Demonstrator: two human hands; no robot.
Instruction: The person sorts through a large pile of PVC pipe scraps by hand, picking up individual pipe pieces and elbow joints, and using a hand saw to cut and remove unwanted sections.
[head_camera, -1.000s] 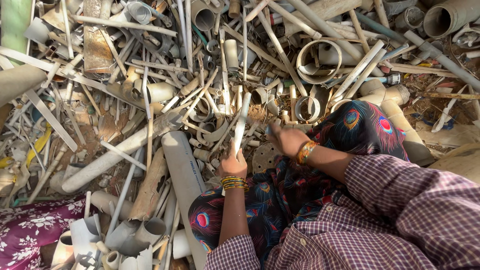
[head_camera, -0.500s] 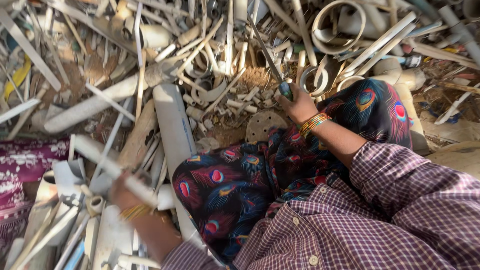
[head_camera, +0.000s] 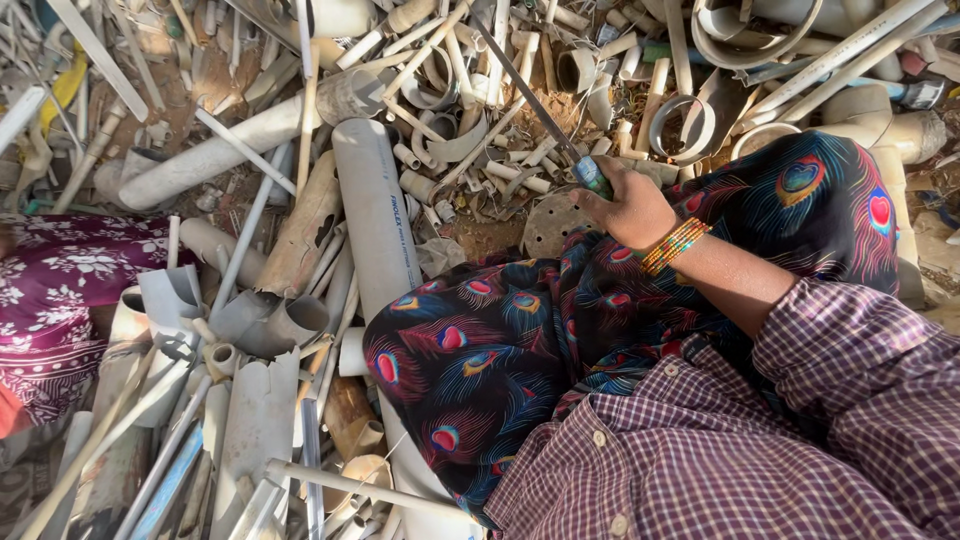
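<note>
right hand (head_camera: 632, 208) gripping blade tool (head_camera: 540, 110), above knee | perforated disc (head_camera: 556, 220) just left of hand | large pipe (head_camera: 374, 215) left of disc | pipe heap (head_camera: 420, 90) behind | patterned cloth (head_camera: 50, 290) far left

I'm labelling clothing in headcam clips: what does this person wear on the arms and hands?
Only the right hand shows; it is bare, with no glove. At its wrist sits a stack of thin beaded bangles in orange, yellow and green. The forearm is uncovered up to a rolled sleeve of a checked shirt in maroon and white. The left hand is out of view.
</note>
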